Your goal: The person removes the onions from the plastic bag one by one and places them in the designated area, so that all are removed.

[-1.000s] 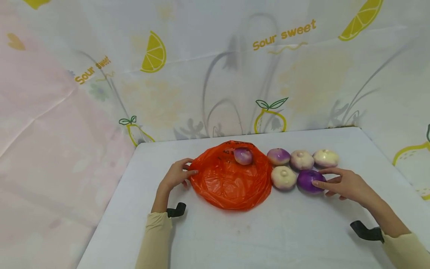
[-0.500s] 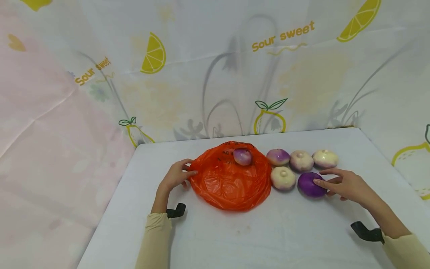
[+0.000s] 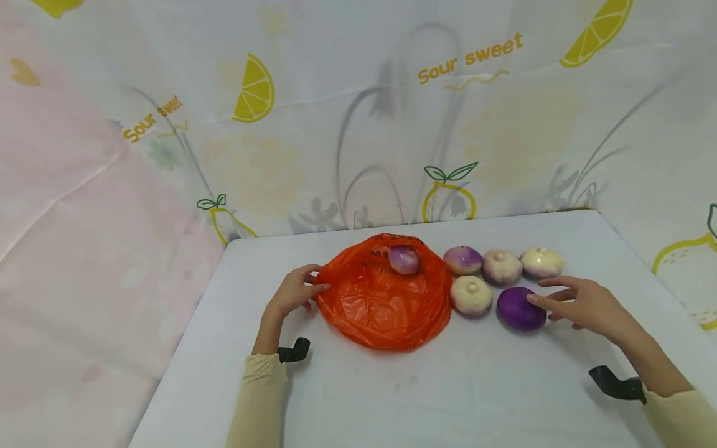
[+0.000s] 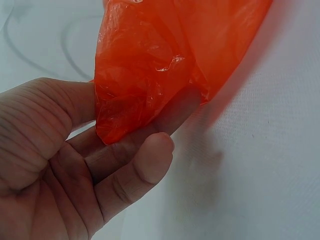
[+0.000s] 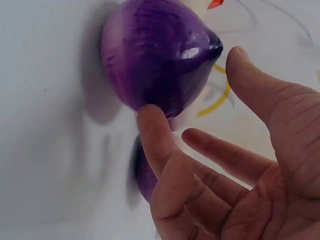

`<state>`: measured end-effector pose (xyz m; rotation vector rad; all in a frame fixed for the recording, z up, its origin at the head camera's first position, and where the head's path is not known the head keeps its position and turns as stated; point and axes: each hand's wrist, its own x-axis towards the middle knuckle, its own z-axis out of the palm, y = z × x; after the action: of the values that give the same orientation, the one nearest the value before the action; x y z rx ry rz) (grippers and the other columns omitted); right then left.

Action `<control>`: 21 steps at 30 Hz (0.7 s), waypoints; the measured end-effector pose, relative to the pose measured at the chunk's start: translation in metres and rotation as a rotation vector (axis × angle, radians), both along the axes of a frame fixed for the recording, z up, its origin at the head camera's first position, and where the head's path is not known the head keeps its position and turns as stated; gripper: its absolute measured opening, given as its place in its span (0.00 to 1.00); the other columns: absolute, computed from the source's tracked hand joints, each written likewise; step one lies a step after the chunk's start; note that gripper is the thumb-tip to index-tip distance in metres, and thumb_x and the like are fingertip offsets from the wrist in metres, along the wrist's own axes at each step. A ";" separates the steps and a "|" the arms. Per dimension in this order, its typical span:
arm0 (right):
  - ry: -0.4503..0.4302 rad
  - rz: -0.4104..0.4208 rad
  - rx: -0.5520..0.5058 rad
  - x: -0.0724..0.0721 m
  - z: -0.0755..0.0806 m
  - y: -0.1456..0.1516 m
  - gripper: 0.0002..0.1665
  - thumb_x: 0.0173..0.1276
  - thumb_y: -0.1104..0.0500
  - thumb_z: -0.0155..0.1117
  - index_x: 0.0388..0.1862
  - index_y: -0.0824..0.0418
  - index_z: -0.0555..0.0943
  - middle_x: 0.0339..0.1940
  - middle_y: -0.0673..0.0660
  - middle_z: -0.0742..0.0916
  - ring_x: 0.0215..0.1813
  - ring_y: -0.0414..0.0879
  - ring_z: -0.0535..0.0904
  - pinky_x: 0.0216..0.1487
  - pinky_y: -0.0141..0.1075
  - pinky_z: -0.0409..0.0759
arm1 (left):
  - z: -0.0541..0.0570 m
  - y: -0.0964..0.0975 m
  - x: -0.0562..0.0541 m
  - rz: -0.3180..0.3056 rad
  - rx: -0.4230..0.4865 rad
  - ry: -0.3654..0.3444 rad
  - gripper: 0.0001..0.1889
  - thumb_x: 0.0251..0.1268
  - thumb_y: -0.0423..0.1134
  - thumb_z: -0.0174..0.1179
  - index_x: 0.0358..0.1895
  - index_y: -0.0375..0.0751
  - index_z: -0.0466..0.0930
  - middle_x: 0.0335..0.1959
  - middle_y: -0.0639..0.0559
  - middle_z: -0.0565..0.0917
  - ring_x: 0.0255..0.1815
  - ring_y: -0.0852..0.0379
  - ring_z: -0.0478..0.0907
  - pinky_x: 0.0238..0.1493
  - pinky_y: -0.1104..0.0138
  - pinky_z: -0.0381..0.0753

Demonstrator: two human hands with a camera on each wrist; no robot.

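Observation:
A red plastic bag (image 3: 381, 311) lies spread on the table, with a purple-and-white onion-like vegetable (image 3: 404, 259) on it near the back. My left hand (image 3: 294, 291) pinches the bag's left edge; the left wrist view shows the film (image 4: 145, 65) between thumb and fingers. At right sits a glossy deep-purple onion (image 3: 521, 309) on the table. The right hand (image 3: 582, 305) is just right of it, fingers spread. In the right wrist view the thumb stands apart from the onion's pointed tip (image 5: 175, 55), and one fingertip lies right at its lower side.
Right of the bag several pale vegetables stand close together: a purple one (image 3: 463, 260), a pinkish one (image 3: 501, 267), a cream one (image 3: 541, 262) and a white one (image 3: 472, 295) in front. A patterned cloth (image 3: 358, 124) hangs behind the white table (image 3: 392, 398).
The purple onion has shifted slightly toward the front and away from the white vegetable. My right hand has drawn back a little to the right from it. The left hand stays on the bag.

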<state>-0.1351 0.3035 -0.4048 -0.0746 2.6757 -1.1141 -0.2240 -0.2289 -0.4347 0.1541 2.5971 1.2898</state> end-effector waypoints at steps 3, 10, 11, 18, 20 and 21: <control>0.015 -0.011 0.019 0.000 0.004 0.000 0.43 0.67 0.40 0.65 0.68 0.70 0.68 0.47 0.65 0.87 0.36 0.46 0.86 0.29 0.41 0.81 | 0.001 0.000 0.000 -0.003 -0.001 0.003 0.23 0.66 0.37 0.66 0.63 0.41 0.75 0.49 0.36 0.81 0.25 0.50 0.82 0.23 0.60 0.85; 0.064 -0.041 0.047 -0.001 0.014 0.001 0.43 0.67 0.40 0.66 0.67 0.69 0.69 0.47 0.66 0.87 0.38 0.48 0.86 0.31 0.39 0.82 | 0.001 0.001 -0.001 0.002 -0.001 -0.008 0.23 0.66 0.38 0.66 0.63 0.41 0.75 0.50 0.35 0.80 0.26 0.49 0.82 0.23 0.60 0.85; 0.074 -0.045 0.046 -0.002 0.016 0.001 0.43 0.67 0.40 0.66 0.67 0.69 0.69 0.47 0.66 0.87 0.38 0.48 0.86 0.31 0.39 0.82 | 0.001 0.001 -0.001 0.001 -0.002 -0.007 0.23 0.65 0.38 0.66 0.63 0.41 0.75 0.50 0.35 0.80 0.26 0.49 0.82 0.23 0.60 0.85; 0.148 -0.089 -0.006 -0.004 0.022 -0.011 0.42 0.65 0.41 0.69 0.65 0.70 0.71 0.48 0.67 0.86 0.36 0.45 0.86 0.29 0.37 0.82 | 0.003 0.002 0.000 -0.005 -0.016 -0.001 0.24 0.65 0.37 0.66 0.63 0.41 0.74 0.49 0.34 0.81 0.24 0.50 0.82 0.22 0.60 0.84; 0.170 -0.101 -0.026 -0.005 0.022 -0.016 0.41 0.64 0.41 0.70 0.64 0.69 0.72 0.49 0.67 0.86 0.35 0.44 0.85 0.28 0.37 0.83 | 0.003 0.002 0.000 -0.004 -0.019 -0.003 0.24 0.65 0.37 0.66 0.63 0.41 0.74 0.49 0.34 0.81 0.25 0.50 0.82 0.22 0.60 0.85; 0.177 -0.104 -0.037 -0.006 0.022 -0.019 0.40 0.64 0.42 0.70 0.64 0.69 0.73 0.49 0.67 0.86 0.35 0.43 0.85 0.28 0.37 0.83 | 0.003 0.002 0.001 -0.003 -0.020 -0.003 0.24 0.65 0.37 0.66 0.63 0.41 0.74 0.49 0.34 0.81 0.25 0.50 0.82 0.22 0.60 0.85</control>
<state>-0.1410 0.2848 -0.3829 -0.0422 2.8441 -1.2424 -0.2234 -0.2272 -0.4319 0.1523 2.6047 1.2619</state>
